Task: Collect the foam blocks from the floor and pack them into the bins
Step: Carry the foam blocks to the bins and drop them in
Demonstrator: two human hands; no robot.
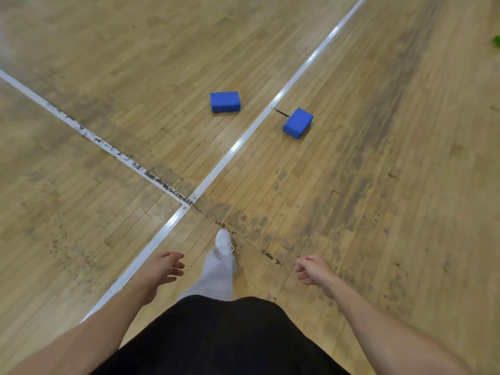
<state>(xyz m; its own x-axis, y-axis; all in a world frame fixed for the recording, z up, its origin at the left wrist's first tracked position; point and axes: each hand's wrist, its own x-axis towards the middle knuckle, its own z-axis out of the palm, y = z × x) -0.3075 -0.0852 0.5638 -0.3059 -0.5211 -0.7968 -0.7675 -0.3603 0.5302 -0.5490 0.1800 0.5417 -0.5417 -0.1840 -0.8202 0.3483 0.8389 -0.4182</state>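
Bright, even light; glare on the white line (303, 66), edges perhaps blurred.

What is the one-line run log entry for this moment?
phase: approach; left hand: empty; right hand: empty; left blue block: on floor; right blue block: on floor; bins: unseen

black top (216, 336) – pale grey trousers (216, 277), white laced shoe (224, 241), bare forearms

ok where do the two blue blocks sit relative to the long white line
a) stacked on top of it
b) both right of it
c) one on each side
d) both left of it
c: the left blue block and the right blue block lie on opposite sides of the white line, neither touching it.
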